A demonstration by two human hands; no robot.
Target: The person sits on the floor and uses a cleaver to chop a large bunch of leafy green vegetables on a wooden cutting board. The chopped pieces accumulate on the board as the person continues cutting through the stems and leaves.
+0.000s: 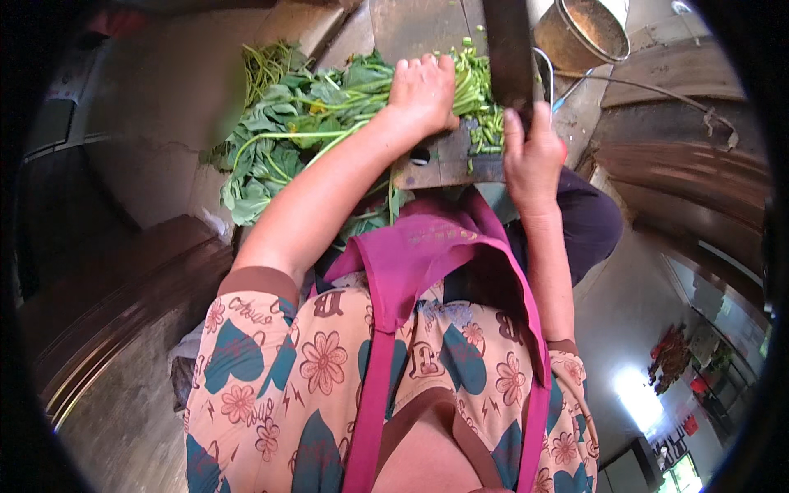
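My left hand (425, 89) is closed over a bunch of leafy green stalks (349, 90) and presses them on a wooden cutting board (448, 164). The leaves spread out to the left, past the board's edge. In my right hand (534, 160) is a cleaver (509, 53), its broad dark blade raised just right of the stalk ends and pointing away from me. Short chopped green pieces (486, 138) lie on the board between my two hands. The blade hides part of what is behind it.
A round, worn bucket (583, 33) stands at the far right. A thin bent rod (657, 86) extends right from near it. More thin green stems (269, 67) lie at the far left, beyond the leaves. Dark wooden furniture (123, 279) is at the left.
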